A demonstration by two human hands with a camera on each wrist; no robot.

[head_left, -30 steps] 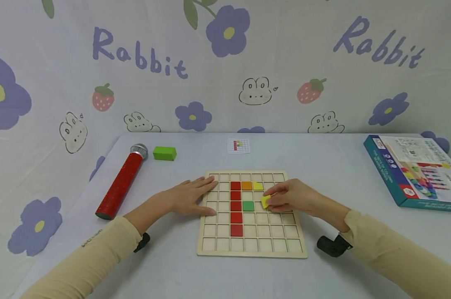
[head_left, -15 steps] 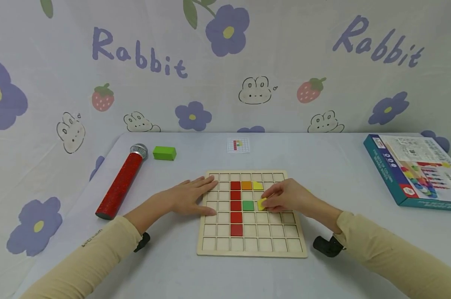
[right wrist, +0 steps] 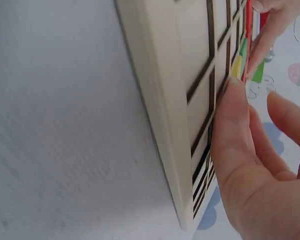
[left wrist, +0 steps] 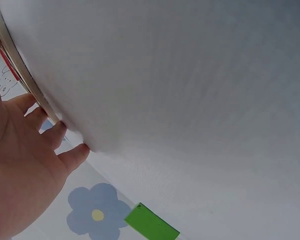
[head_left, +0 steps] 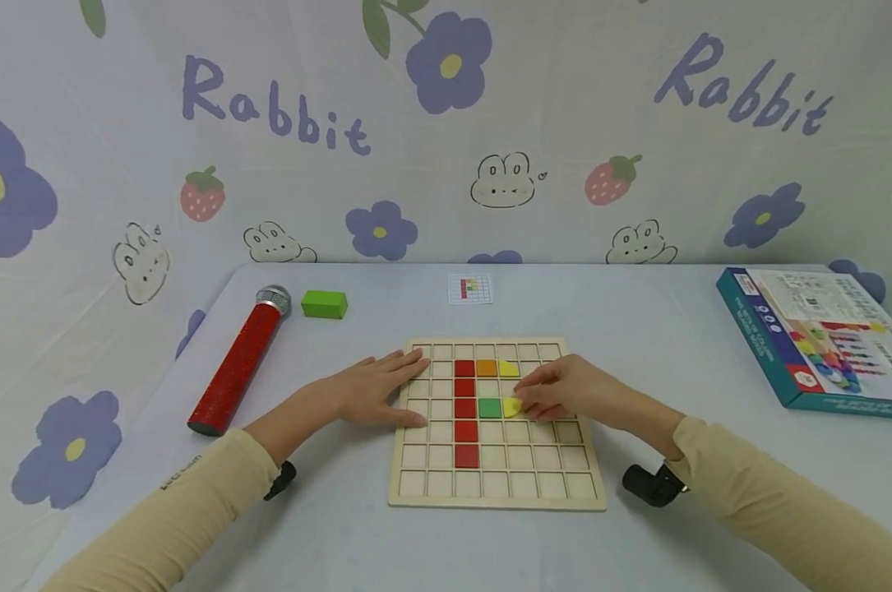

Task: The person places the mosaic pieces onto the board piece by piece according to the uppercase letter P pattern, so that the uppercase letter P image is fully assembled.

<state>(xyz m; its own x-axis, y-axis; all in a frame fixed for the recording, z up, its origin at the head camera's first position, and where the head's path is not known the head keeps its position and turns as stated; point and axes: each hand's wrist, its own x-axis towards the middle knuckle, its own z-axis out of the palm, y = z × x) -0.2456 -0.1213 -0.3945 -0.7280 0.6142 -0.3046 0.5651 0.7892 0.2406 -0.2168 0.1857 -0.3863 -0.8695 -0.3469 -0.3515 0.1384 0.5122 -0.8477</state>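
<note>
A wooden grid board (head_left: 497, 502) lies on the table, with red tiles (head_left: 465, 409) in a column, plus an orange tile (head_left: 486, 368) and a cut-corner yellow tile (head_left: 508, 369) in an upper row. My right hand (head_left: 571, 390) holds a second yellow tile (head_left: 511, 407) by its right side, at the cell beside the green tile (head_left: 489, 408). In the right wrist view the thumb (right wrist: 235, 100) meets this yellow tile (right wrist: 236, 66); the fingers partly cover it. My left hand (head_left: 375, 390) rests on the board's left edge, fingers spread, holding nothing.
A small pattern card (head_left: 470, 289) lies behind the board. To the left are a red microphone (head_left: 236, 366) and a green block (head_left: 324, 304). A flat game box (head_left: 823, 337) lies at the right. A printed cloth (head_left: 549, 107) hangs behind the table.
My right hand has brought the yellow tile leftward from tilted above the board to lie nearly flat beside the green tile. My left hand has stayed in place.
</note>
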